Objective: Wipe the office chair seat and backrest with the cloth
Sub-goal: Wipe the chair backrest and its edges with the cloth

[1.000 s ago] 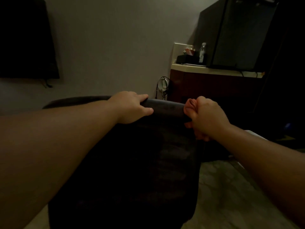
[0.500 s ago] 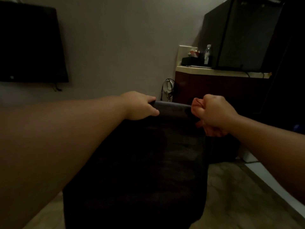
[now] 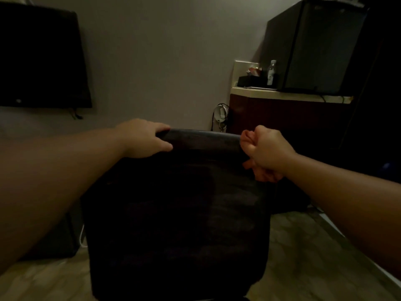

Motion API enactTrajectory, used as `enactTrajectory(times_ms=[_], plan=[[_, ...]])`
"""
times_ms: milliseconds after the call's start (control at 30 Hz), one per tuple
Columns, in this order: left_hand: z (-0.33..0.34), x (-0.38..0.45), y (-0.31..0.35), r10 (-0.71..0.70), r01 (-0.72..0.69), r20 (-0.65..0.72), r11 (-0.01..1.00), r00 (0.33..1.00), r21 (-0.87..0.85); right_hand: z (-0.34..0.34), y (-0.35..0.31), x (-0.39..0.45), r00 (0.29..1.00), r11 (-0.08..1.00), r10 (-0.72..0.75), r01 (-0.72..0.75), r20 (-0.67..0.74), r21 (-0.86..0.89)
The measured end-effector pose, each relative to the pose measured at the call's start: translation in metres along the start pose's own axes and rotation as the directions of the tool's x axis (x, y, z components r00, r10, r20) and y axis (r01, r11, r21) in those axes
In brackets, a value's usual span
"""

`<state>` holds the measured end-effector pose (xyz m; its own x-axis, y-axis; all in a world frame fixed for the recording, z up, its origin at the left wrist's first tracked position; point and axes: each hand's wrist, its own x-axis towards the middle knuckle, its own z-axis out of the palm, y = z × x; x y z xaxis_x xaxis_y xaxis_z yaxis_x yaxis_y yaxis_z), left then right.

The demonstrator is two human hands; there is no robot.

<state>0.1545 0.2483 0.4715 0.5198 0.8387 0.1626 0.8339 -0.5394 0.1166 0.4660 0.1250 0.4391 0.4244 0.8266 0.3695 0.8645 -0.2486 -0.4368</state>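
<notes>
The left hand (image 3: 142,139) grips the top edge of the dark backrest (image 3: 178,203), fingers curled over it. The right hand (image 3: 264,152) is fisted around a pinkish cloth (image 3: 246,137) at the top right corner. Best to brace with the left and drag the cloth along the edge with steady pressure.

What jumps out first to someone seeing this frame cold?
Two bare forearms reach in from the lower corners to the top edge of a dark chair backrest at centre. The left hand grips that edge, while the right hand holds a bunched orange-pink cloth against its right corner. A dark wall-mounted screen sits upper left and a black mini fridge upper right.
</notes>
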Motion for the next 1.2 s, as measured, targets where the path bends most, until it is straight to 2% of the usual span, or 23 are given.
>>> enactTrajectory(times_ms=[100,167,233,300,367,433,467,533,600,667,733,800,867,900,1000,1067,1133,1200], plan=[[0.003,-0.002,0.003,-0.013,0.013,0.016,1.0,1.0,0.003,-0.001,0.001,-0.012,0.997,0.982,-0.063,0.069,0.041,-0.178],[0.007,-0.001,0.006,-0.038,0.038,0.02,0.999,0.999,0.006,-0.003,-0.004,-0.005,0.997,0.975,-0.041,0.025,-0.067,-0.219],[0.01,-0.001,0.006,-0.051,0.051,0.018,0.999,0.999,0.01,0.0,-0.018,0.005,0.985,0.986,-0.015,-0.014,-0.172,-0.166],[0.01,-0.003,0.003,-0.051,0.051,0.011,0.999,0.999,0.006,0.005,-0.029,0.01,0.993,0.997,-0.025,0.016,-0.117,-0.08],[0.01,-0.006,-0.001,-0.043,0.043,0.005,0.999,0.999,0.009,-0.001,-0.03,0.005,0.998,0.999,-0.036,0.038,0.054,-0.037],[0.012,-0.006,-0.002,-0.028,0.028,-0.006,0.999,1.0,0.017,-0.017,-0.028,0.003,0.983,0.998,0.001,0.011,0.181,-0.068],[0.013,-0.005,-0.001,-0.026,0.026,-0.008,0.999,1.0,0.022,-0.023,-0.029,0.006,0.984,0.993,0.03,-0.009,0.178,-0.118],[0.014,0.0,0.001,-0.032,0.031,0.001,0.999,1.0,0.018,-0.023,-0.038,0.012,0.996,0.976,0.031,-0.013,0.082,-0.217],[0.015,0.002,0.0,-0.038,0.038,-0.004,0.999,0.999,0.012,-0.011,-0.048,0.012,0.999,0.986,-0.018,0.023,0.029,-0.165],[0.016,0.001,-0.004,-0.032,0.032,-0.009,0.999,0.999,0.016,0.0,-0.048,0.007,0.994,0.997,-0.032,0.039,0.105,-0.066],[0.016,-0.002,-0.006,-0.009,0.009,-0.009,1.0,1.0,0.021,-0.002,-0.044,0.001,0.985,0.996,-0.011,0.026,0.172,-0.081],[0.016,-0.003,-0.005,-0.004,0.004,-0.007,1.0,1.0,0.023,-0.006,-0.048,0.007,0.996,0.993,0.014,-0.003,0.091,-0.122],[0.014,-0.001,-0.002,-0.017,0.017,-0.012,1.0,1.0,0.014,-0.003,-0.062,0.014,0.999,0.986,-0.019,0.013,-0.037,-0.164],[0.013,-0.001,-0.001,-0.022,0.022,-0.015,1.0,1.0,0.006,0.002,-0.068,0.017,0.998,0.988,-0.04,0.032,-0.048,-0.152],[0.012,-0.004,-0.001,-0.004,0.004,-0.02,1.0,1.0,0.008,0.007,-0.078,0.016,0.989,0.991,-0.072,0.085,0.129,-0.1],[0.012,-0.007,0.0,0.017,-0.016,-0.015,1.0,1.0,0.008,-0.005,-0.078,0.017,0.976,0.995,-0.002,0.022,0.218,-0.093],[0.011,-0.01,0.002,-0.004,0.004,-0.02,1.0,1.0,0.011,-0.014,-0.088,0.027,0.983,0.996,0.071,-0.061,0.169,-0.067],[0.01,-0.01,0.005,-0.011,0.011,-0.028,1.0,1.0,0.01,-0.01,-0.099,0.032,0.992,0.998,0.034,-0.028,0.119,-0.047]])
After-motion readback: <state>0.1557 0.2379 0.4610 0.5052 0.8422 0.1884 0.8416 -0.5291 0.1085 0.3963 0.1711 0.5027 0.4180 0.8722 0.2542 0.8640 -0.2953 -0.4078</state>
